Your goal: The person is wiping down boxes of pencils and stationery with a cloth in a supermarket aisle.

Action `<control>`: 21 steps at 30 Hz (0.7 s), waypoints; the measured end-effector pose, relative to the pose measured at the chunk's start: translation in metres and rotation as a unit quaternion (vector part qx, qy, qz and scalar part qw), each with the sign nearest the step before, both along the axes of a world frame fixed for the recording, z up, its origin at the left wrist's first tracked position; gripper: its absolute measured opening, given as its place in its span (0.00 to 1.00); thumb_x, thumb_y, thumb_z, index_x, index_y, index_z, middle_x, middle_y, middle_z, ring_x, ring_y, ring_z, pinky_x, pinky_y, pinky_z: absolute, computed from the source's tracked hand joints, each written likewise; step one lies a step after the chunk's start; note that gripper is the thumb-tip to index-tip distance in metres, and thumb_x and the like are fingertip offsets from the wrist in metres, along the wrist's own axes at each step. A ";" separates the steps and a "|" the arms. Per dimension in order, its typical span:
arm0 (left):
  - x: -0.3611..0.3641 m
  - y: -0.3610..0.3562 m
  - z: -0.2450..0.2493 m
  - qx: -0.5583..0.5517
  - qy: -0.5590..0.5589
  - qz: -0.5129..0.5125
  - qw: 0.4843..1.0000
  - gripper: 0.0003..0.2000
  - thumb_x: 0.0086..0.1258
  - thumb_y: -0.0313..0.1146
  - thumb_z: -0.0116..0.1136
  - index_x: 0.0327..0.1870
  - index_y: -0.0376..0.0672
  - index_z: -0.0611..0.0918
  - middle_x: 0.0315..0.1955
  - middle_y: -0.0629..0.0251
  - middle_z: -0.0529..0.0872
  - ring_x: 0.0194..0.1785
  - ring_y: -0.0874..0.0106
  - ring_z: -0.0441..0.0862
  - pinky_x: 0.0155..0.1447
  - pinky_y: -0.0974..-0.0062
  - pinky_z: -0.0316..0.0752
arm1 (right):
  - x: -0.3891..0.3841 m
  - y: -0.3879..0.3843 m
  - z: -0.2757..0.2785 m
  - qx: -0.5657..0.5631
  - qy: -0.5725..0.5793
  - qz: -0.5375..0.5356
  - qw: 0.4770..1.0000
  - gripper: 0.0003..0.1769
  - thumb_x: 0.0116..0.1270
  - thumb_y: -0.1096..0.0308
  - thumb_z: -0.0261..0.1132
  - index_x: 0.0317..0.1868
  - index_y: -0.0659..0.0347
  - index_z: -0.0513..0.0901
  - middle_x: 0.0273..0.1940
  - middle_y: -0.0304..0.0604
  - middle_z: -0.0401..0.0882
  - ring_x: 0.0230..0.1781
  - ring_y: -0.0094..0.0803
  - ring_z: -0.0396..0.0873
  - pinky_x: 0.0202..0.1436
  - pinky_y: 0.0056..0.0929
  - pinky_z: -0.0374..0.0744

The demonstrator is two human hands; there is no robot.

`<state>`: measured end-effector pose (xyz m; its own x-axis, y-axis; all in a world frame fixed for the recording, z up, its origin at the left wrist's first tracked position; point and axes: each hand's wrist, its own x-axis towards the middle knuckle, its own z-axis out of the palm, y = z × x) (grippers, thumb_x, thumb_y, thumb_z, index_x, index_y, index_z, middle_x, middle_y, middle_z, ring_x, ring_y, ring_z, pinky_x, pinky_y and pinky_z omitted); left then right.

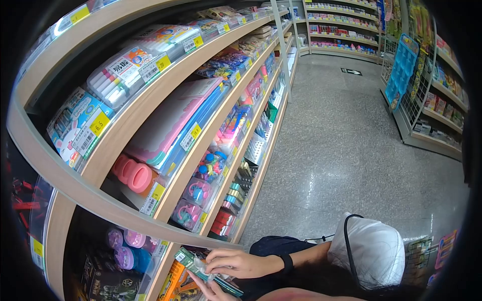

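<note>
At the bottom, in front of the shelves, both hands meet at a flat dark-green package [187,257] with a white code label at its corner. My left hand [213,290] supports it from below, fingers stretched along its edge. Over its top lies my right hand [241,264], a black band [287,263] at the wrist, fingers bent and pressed together. A crumpled whitish piece [199,264] sticks out under these fingertips; I cannot tell what it is. Just beyond the package is an orange box [176,281] on the low shelf.
Curved wooden shelves [145,90] fill the left side, with marker sets [123,75], pink cups [134,173] and purple-lidded containers [131,253]. Grey floor [326,135] runs along the aisle. A wire rack [427,100] with a blue display [403,70] stands right; more shelves [344,30] are behind.
</note>
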<state>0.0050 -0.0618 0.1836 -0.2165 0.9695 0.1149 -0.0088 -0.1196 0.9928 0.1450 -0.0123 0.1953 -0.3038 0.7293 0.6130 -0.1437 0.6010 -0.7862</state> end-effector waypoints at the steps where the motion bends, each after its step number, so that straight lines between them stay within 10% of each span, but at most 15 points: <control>1: 0.011 -0.006 0.017 0.004 0.004 0.011 1.000 0.29 0.70 0.29 0.43 0.71 0.35 0.53 0.66 0.49 0.60 0.65 0.61 0.63 0.66 0.70 0.59 | 0.000 -0.001 -0.001 -0.009 0.001 0.005 1.000 0.10 0.65 0.75 0.59 0.46 0.64 0.78 0.48 0.45 0.71 0.50 0.38 0.73 0.50 0.30 0.71; 8: 0.013 0.002 -0.021 0.113 -0.063 0.064 0.990 0.28 0.72 0.28 0.40 0.72 0.46 0.52 0.64 0.57 0.66 0.61 0.68 0.70 0.60 0.78 0.69 | -0.005 -0.004 0.003 -0.003 -0.011 0.006 1.000 0.09 0.63 0.76 0.61 0.44 0.65 0.79 0.45 0.45 0.72 0.48 0.38 0.74 0.49 0.30 0.72; 12: 0.007 0.002 -0.019 0.131 -0.055 0.016 0.990 0.28 0.73 0.27 0.38 0.73 0.47 0.48 0.67 0.55 0.61 0.68 0.65 0.62 0.71 0.70 0.55 | -0.007 -0.006 0.006 -0.008 -0.028 0.001 1.000 0.09 0.63 0.76 0.61 0.44 0.65 0.80 0.45 0.45 0.73 0.45 0.36 0.75 0.47 0.29 0.73; 13: 0.011 0.008 -0.020 0.088 -0.206 0.102 0.969 0.23 0.74 0.34 0.37 0.70 0.43 0.57 0.51 0.50 0.77 0.51 0.67 0.79 0.54 0.73 0.76 | -0.008 -0.005 0.006 -0.009 -0.027 -0.014 0.999 0.09 0.63 0.76 0.61 0.44 0.65 0.80 0.45 0.45 0.73 0.44 0.36 0.75 0.47 0.28 0.73; 18: -0.005 0.000 -0.029 0.036 -0.239 0.011 0.970 0.19 0.74 0.39 0.38 0.62 0.42 0.63 0.32 0.54 0.77 0.30 0.69 0.79 0.32 0.77 0.75 | -0.016 -0.005 0.006 -0.021 0.021 0.016 0.999 0.12 0.59 0.80 0.63 0.44 0.65 0.81 0.46 0.47 0.74 0.46 0.37 0.75 0.47 0.29 0.74; 20: -0.009 -0.016 -0.037 -0.006 -0.262 -0.014 0.965 0.18 0.74 0.42 0.38 0.58 0.41 0.66 0.23 0.56 0.78 0.19 0.70 0.78 0.21 0.79 0.75 | -0.019 0.000 0.013 0.141 -0.005 0.001 0.990 0.12 0.58 0.78 0.64 0.44 0.65 0.81 0.46 0.47 0.74 0.46 0.39 0.75 0.48 0.31 0.74; 21: 0.005 -0.016 -0.035 0.019 -0.300 0.043 0.953 0.20 0.72 0.44 0.41 0.54 0.37 0.66 0.13 0.63 0.70 0.08 0.76 0.65 0.09 0.81 0.60 | -0.020 0.007 0.015 0.189 -0.038 0.001 0.981 0.12 0.58 0.77 0.64 0.44 0.63 0.82 0.46 0.47 0.73 0.46 0.41 0.75 0.49 0.34 0.73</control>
<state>0.0105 -0.0773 0.1482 -0.3324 0.9429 -0.0196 -0.5614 -0.1812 0.8075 0.1255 -0.0055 0.2102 -0.3598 0.4529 0.8157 -0.0948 0.8520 -0.5149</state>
